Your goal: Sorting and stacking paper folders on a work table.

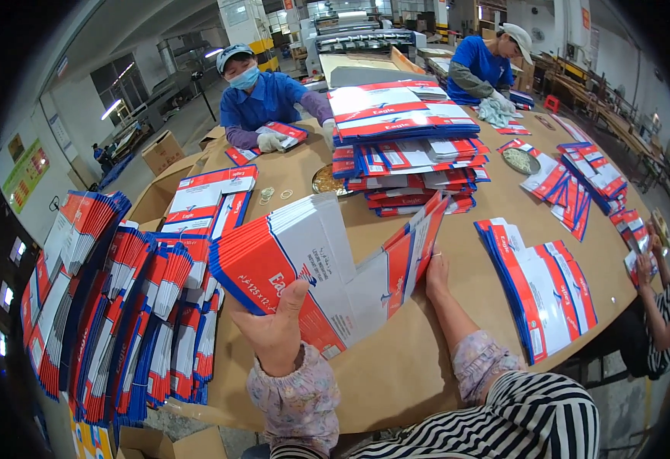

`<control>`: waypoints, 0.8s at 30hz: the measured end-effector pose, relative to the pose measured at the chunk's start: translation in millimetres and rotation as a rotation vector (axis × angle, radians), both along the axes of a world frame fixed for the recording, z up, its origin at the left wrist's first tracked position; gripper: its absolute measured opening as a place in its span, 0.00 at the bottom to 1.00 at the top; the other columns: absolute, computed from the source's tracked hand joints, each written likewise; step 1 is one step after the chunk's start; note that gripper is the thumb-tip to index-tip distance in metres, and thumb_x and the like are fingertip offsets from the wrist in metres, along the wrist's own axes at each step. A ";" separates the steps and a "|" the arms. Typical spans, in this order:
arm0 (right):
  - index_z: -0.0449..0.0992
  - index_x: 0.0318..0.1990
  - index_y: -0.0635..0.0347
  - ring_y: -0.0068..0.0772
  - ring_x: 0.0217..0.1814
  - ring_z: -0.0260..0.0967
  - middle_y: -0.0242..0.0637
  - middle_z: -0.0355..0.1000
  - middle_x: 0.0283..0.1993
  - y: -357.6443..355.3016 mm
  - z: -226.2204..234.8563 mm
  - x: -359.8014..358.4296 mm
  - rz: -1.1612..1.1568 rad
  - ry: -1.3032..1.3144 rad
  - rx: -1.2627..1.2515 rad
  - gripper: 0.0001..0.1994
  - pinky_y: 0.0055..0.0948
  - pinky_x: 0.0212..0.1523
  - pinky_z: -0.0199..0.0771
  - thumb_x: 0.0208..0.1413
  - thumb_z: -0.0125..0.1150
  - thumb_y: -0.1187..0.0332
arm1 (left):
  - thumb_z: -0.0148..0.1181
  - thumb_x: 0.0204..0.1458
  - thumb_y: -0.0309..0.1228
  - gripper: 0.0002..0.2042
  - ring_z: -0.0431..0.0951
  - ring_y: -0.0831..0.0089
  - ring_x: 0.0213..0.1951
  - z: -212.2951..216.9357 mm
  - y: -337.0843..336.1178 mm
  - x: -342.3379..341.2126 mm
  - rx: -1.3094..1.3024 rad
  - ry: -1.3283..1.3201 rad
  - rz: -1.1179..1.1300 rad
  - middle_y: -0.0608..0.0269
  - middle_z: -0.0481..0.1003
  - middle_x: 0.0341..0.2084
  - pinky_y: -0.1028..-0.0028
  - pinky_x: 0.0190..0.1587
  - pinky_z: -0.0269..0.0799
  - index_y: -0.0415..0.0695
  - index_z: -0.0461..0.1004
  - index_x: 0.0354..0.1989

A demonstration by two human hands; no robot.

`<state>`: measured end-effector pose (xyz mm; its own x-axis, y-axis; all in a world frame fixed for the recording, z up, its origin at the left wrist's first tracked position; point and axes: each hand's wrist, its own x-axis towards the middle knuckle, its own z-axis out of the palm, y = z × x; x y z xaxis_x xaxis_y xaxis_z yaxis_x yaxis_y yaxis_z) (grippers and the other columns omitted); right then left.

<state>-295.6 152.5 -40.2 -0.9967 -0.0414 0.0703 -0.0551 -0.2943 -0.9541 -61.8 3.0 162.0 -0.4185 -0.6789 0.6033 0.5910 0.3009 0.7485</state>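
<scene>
A fanned bundle of flat printed cartons (316,268), red, white and blue, is held up over the table in front of me. My left hand (278,325) grips its near left part, thumb on the front face and fingers hidden behind. At the bundle's right end, my right hand (437,275) holds the upturned edge, its fingers mostly out of sight behind the cartons. The bundle bends in the middle, so both ends rise. Beyond it stands a tall pile of carton bundles (404,122).
Many carton bundles (113,321) stand packed at the left edge. Another carton stack (538,291) lies to the right. Rubber bands (266,194) lie near a round tray (327,181); a bowl (520,161) sits far right. Several co-workers handle cartons around the brown table (396,375).
</scene>
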 end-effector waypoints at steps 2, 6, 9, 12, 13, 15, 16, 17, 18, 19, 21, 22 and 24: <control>0.75 0.35 0.71 0.24 0.33 0.67 0.36 0.73 0.33 -0.7 -4.0 -1.6 -0.053 0.016 -0.039 0.25 0.29 0.35 0.68 0.63 0.42 0.53 | 0.71 0.40 0.26 0.31 0.74 0.70 0.42 -3.1 3.7 -2.7 0.040 0.077 0.021 0.55 0.71 0.42 0.71 0.45 0.71 0.36 0.62 0.52; 0.74 0.35 0.67 0.24 0.32 0.66 0.34 0.71 0.30 -4.9 4.0 1.1 -0.033 -0.065 -0.576 0.20 0.26 0.33 0.68 0.63 0.41 0.57 | 0.74 0.36 0.28 0.34 0.73 0.67 0.44 -3.6 3.8 4.2 -0.057 0.149 0.084 0.55 0.71 0.43 0.67 0.48 0.70 0.35 0.62 0.52; 0.74 0.34 0.64 0.23 0.32 0.66 0.33 0.70 0.28 12.3 6.3 -6.4 0.006 0.123 -0.224 0.18 0.25 0.32 0.68 0.63 0.40 0.59 | 0.77 0.33 0.32 0.37 0.73 0.64 0.46 -8.2 2.8 8.8 -0.168 0.235 0.064 0.55 0.71 0.44 0.65 0.50 0.68 0.34 0.62 0.52; 0.74 0.35 0.67 0.24 0.33 0.67 0.35 0.72 0.31 9.1 2.3 -2.2 -0.046 0.062 -0.107 0.21 0.27 0.35 0.68 0.63 0.40 0.58 | 0.77 0.33 0.33 0.36 0.74 0.66 0.45 -17.3 -4.4 -7.0 -0.237 0.143 0.152 0.56 0.71 0.45 0.66 0.49 0.70 0.35 0.64 0.52; 0.75 0.36 0.68 0.25 0.34 0.67 0.36 0.72 0.32 8.0 2.0 -0.8 -0.069 0.034 -0.049 0.22 0.28 0.36 0.68 0.63 0.40 0.57 | 0.77 0.33 0.33 0.36 0.74 0.66 0.45 -16.6 -7.2 -6.6 -0.239 0.141 0.150 0.56 0.71 0.45 0.66 0.49 0.70 0.35 0.64 0.52; 0.75 0.36 0.71 0.26 0.35 0.67 0.37 0.73 0.33 9.3 -1.5 -6.9 -0.062 0.072 -0.016 0.24 0.29 0.38 0.68 0.63 0.39 0.56 | 0.75 0.36 0.30 0.33 0.74 0.69 0.44 -9.6 -6.8 -8.8 0.014 0.076 -0.010 0.57 0.72 0.44 0.69 0.47 0.71 0.37 0.65 0.51; 0.75 0.36 0.71 0.26 0.35 0.67 0.37 0.73 0.33 8.3 -4.4 -7.9 -0.074 0.059 -0.030 0.24 0.29 0.38 0.68 0.63 0.40 0.56 | 0.71 0.41 0.29 0.29 0.73 0.72 0.42 -6.2 -5.0 -11.4 -0.034 0.107 -0.052 0.60 0.72 0.43 0.71 0.47 0.71 0.39 0.64 0.51; 0.75 0.36 0.72 0.26 0.34 0.67 0.37 0.73 0.33 5.5 -3.9 -4.9 -0.077 0.042 -0.045 0.24 0.29 0.38 0.68 0.63 0.40 0.56 | 0.71 0.41 0.29 0.29 0.73 0.72 0.42 -5.5 -4.6 -9.7 -0.036 0.104 -0.050 0.60 0.72 0.43 0.71 0.47 0.71 0.39 0.64 0.51; 0.75 0.36 0.72 0.26 0.34 0.67 0.37 0.73 0.33 4.2 -2.9 -3.2 -0.075 0.038 -0.046 0.24 0.29 0.38 0.68 0.63 0.40 0.56 | 0.72 0.40 0.29 0.30 0.74 0.71 0.43 -5.4 -4.4 -7.9 -0.007 0.105 -0.048 0.58 0.72 0.44 0.71 0.47 0.71 0.39 0.64 0.52; 0.75 0.36 0.72 0.26 0.34 0.67 0.37 0.73 0.32 2.8 -1.8 -2.1 -0.062 0.038 -0.031 0.24 0.29 0.38 0.68 0.63 0.40 0.56 | 0.73 0.38 0.28 0.31 0.75 0.70 0.43 -5.8 -4.7 -6.5 0.022 0.107 -0.045 0.57 0.72 0.44 0.70 0.46 0.72 0.39 0.65 0.52; 0.75 0.36 0.72 0.26 0.34 0.67 0.37 0.73 0.32 6.0 -6.4 -7.4 -0.059 0.041 -0.011 0.24 0.29 0.38 0.68 0.63 0.41 0.56 | 0.73 0.38 0.28 0.31 0.75 0.70 0.43 -5.3 -3.7 -7.9 0.014 0.102 -0.053 0.57 0.72 0.44 0.70 0.46 0.72 0.39 0.64 0.52; 0.75 0.35 0.72 0.26 0.33 0.67 0.36 0.73 0.31 6.8 -10.8 -11.7 -0.055 0.043 -0.053 0.24 0.29 0.37 0.68 0.62 0.41 0.55 | 0.73 0.39 0.28 0.31 0.75 0.70 0.43 -5.3 -2.9 -8.8 0.004 0.098 -0.058 0.57 0.72 0.44 0.70 0.46 0.72 0.39 0.64 0.52; 0.75 0.35 0.72 0.25 0.33 0.67 0.36 0.73 0.31 3.9 -9.3 -10.4 -0.044 0.043 -0.097 0.24 0.29 0.37 0.68 0.62 0.41 0.55 | 0.72 0.40 0.29 0.30 0.74 0.71 0.43 -4.1 -2.4 -8.0 -0.007 0.087 -0.049 0.58 0.72 0.43 0.71 0.47 0.71 0.40 0.63 0.53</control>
<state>-306.0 156.5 -49.5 -0.9934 0.0116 0.1143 -0.1101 -0.3817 -0.9177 -69.8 0.6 157.9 -0.3974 -0.6541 0.6436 0.6677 0.2751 0.6918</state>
